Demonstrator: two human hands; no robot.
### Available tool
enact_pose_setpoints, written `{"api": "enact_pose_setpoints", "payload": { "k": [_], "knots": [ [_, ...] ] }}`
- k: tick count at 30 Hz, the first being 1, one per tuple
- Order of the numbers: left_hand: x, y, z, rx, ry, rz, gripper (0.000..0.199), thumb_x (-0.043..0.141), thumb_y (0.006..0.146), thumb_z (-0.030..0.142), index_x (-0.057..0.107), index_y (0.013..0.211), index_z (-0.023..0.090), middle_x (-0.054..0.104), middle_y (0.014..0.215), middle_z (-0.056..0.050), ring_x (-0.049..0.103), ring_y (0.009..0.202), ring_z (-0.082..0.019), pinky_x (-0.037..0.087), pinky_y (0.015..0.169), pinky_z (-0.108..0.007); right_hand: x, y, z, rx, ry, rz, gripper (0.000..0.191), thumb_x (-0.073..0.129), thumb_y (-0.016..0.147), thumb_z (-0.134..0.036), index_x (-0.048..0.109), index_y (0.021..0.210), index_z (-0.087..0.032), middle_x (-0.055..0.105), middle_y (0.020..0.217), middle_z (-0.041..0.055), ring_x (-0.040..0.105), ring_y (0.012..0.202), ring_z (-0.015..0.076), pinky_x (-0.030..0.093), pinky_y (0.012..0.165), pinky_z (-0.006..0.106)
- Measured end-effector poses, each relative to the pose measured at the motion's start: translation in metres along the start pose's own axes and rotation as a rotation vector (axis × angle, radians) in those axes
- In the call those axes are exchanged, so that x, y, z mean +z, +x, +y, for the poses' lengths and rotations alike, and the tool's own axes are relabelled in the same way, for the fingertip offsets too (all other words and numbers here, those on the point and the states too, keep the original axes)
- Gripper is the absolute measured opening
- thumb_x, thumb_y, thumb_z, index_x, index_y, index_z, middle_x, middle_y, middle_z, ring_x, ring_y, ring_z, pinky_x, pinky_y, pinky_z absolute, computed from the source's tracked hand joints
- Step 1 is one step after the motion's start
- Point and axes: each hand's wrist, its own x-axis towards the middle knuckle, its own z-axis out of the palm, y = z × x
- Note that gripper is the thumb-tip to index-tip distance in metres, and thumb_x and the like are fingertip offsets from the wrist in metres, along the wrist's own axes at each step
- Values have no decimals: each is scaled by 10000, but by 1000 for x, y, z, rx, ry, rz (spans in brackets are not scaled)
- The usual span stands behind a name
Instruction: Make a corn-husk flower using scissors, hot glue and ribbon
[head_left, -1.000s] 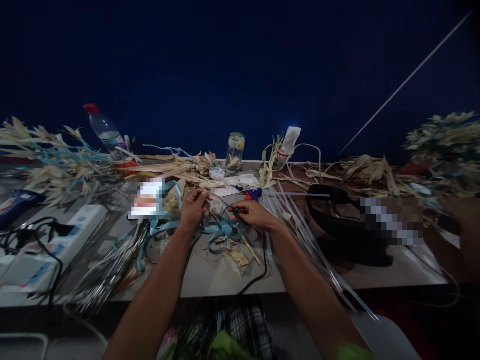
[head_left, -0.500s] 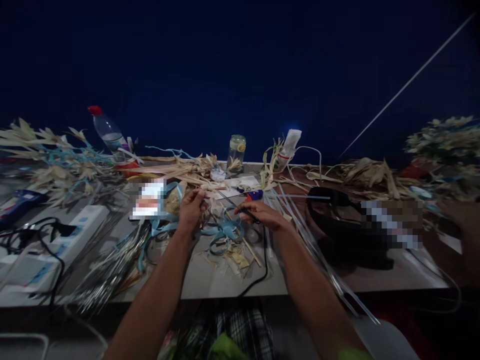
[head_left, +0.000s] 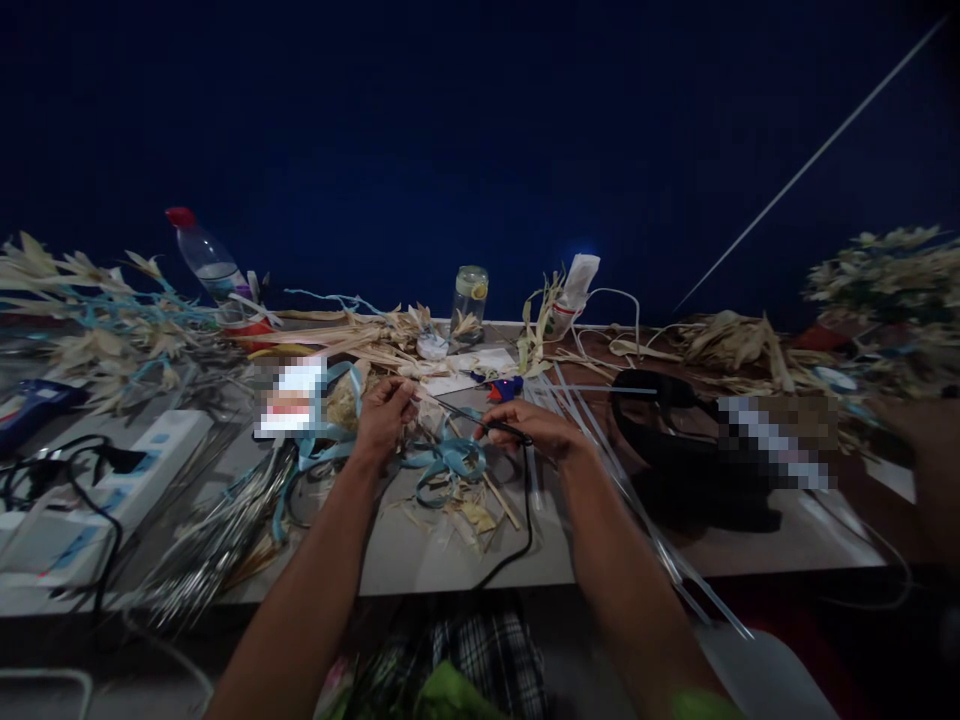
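Observation:
My left hand (head_left: 386, 412) is pinched on something small and pale in front of me, too small to name. My right hand (head_left: 529, 428) is closed around a thin dark tool (head_left: 504, 430) with a black cord; its slim tip points left, close to my left fingertips. Below and between the hands lies a looped light blue ribbon (head_left: 457, 462). Scraps of dry husk (head_left: 476, 517) lie on the grey table just in front of it.
Bundled wires (head_left: 225, 530) and a white power strip (head_left: 161, 460) lie left. Behind stand a red-capped bottle (head_left: 210, 262), a glass jar (head_left: 469, 298) and a cup (head_left: 562, 318). Clear sticks (head_left: 626, 480), a black strapped object (head_left: 697, 460) and dry husks (head_left: 731, 345) are at right.
The tool in my right hand has tilted flatter, its tip now nearer my left fingertips. The whole view has shifted slightly.

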Motion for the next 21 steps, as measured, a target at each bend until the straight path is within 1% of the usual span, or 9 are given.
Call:
{"api": "enact_pose_setpoints", "payload": {
  "k": [4, 10, 18, 21],
  "knots": [
    [-1, 1, -3, 14, 10, -30, 266, 712, 616, 329, 543, 716, 150, 498, 510, 63, 342, 337, 0, 259, 343, -142, 0, 0, 1, 5, 5, -13, 387, 699, 589, -397, 629, 814, -90, 446, 515, -57, 331, 460, 42, 225, 442, 198],
    [0, -1, 0, -11, 32, -55, 263, 703, 618, 329, 531, 704, 151, 505, 528, 62, 350, 335, -4, 249, 333, -145, 1, 0, -1, 28, 40, -15, 382, 711, 572, -394, 627, 793, -94, 427, 497, -65, 328, 451, 39, 219, 429, 191],
    [0, -2, 0, -29, 60, -70, 240, 689, 637, 323, 536, 714, 155, 497, 531, 62, 360, 339, -8, 242, 331, -146, 0, 0, 1, 29, 8, -3, 359, 702, 584, -388, 633, 791, -104, 443, 491, -61, 345, 443, 41, 224, 422, 191],
    [-2, -1, -2, -15, 57, -85, 235, 687, 642, 324, 539, 714, 155, 505, 543, 57, 366, 344, -10, 249, 335, -150, 0, 1, 2, 40, -16, 1, 343, 696, 591, -374, 632, 796, -106, 449, 489, -61, 348, 441, 44, 220, 424, 197]
  ]
}}
